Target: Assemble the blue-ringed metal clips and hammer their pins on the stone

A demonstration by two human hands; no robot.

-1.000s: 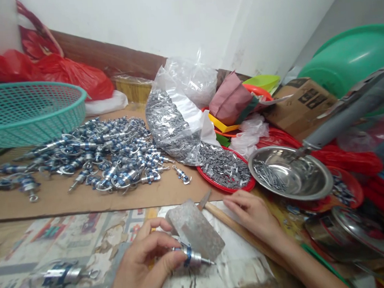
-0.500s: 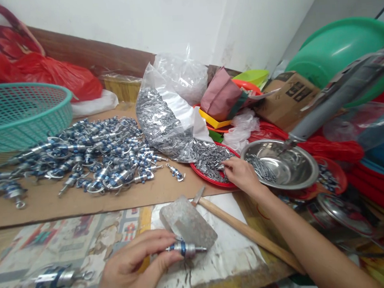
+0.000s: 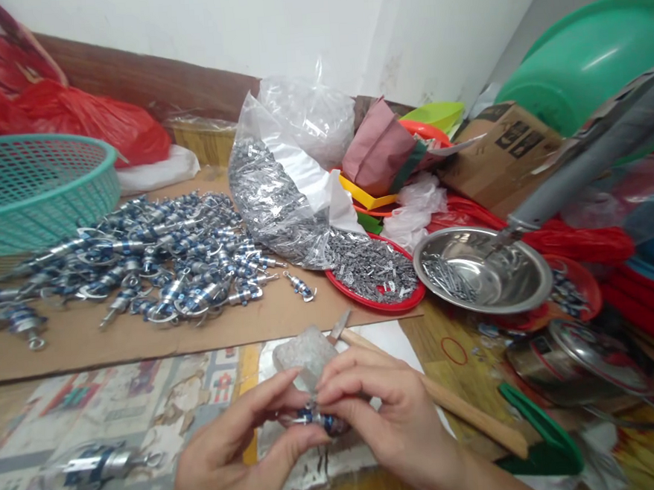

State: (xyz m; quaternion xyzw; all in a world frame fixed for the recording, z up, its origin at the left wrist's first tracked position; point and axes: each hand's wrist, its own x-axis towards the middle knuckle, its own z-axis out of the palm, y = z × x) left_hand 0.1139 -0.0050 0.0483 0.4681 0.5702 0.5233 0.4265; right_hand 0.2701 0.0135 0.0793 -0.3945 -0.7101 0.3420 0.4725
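My left hand grips a small blue-and-silver metal cylinder between thumb and fingers, low in the centre of the head view. My right hand is closed against the same cylinder, its thumb and forefinger pinching a small grey metal piece at the cylinder's upper side. Fingers hide much of both parts. Just behind the hands lies a grey stone block. A hammer with a wooden handle rests beside it, partly behind my right hand.
Similar blue-and-silver cylinders are heaped on cardboard at left; another cylinder lies nearer. A red plate holds small metal pieces beneath a plastic bag. The steel bowl contains pins. A teal basket stands far left.
My right hand has come from the red plate back to the cylinder, bringing a small metal piece. My left hand still holds the cylinder in about the same place.
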